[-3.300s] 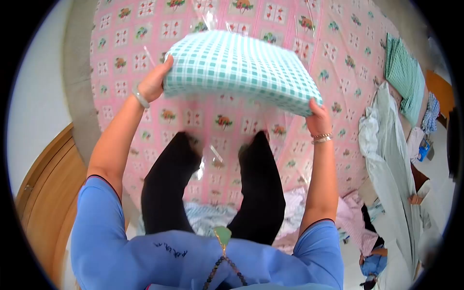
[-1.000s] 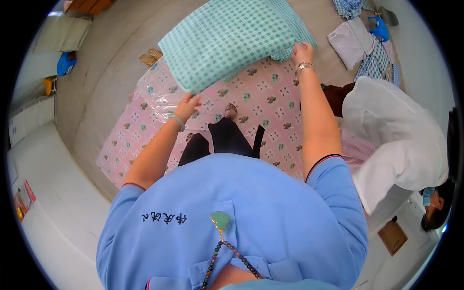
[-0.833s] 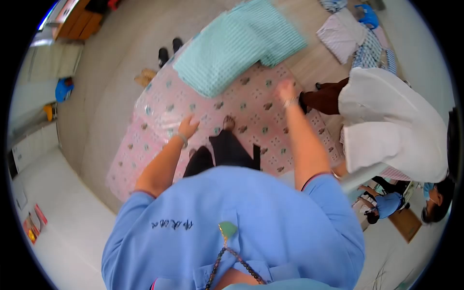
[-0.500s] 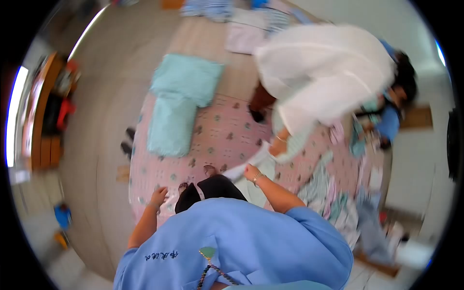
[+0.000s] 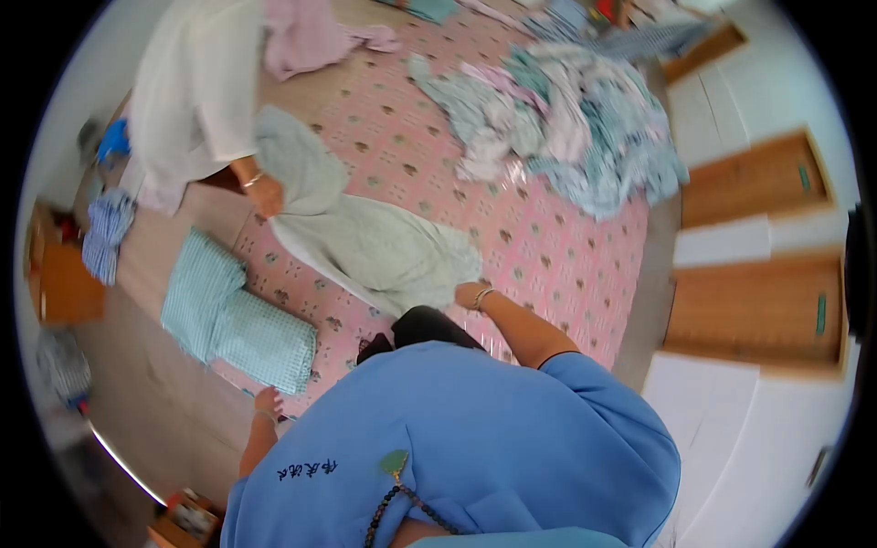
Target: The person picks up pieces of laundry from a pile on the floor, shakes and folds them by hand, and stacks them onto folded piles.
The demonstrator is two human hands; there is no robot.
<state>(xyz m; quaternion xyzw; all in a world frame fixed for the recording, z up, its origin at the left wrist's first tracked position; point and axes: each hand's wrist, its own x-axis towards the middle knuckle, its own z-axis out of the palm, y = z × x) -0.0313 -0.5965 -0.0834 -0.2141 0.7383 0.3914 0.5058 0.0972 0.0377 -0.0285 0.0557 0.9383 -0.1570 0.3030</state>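
Note:
My right hand (image 5: 471,295) grips the near right end of a pale green cloth (image 5: 379,251), which stretches up and left over the pink patterned sheet (image 5: 548,251). A co-worker's hand (image 5: 265,195) holds the cloth's far left edge. My left hand (image 5: 268,402) is low on the left, fingers apart and holding nothing, just below two green-checked folded bundles (image 5: 265,340). The bundles lie on the sheet's left edge and the floor.
A co-worker in white (image 5: 196,91) bends over at the upper left. A large heap of mixed cloths (image 5: 585,119) lies at the upper right. Pink cloth (image 5: 306,36) is at the top. Wooden doors (image 5: 758,310) line the right side, and blue-striped cloth (image 5: 108,228) lies far left.
The checked bundle has left my hands and lies beside another. My right hand has taken hold of the pale green cloth. The view has turned right, bringing in the cloth heap and doors.

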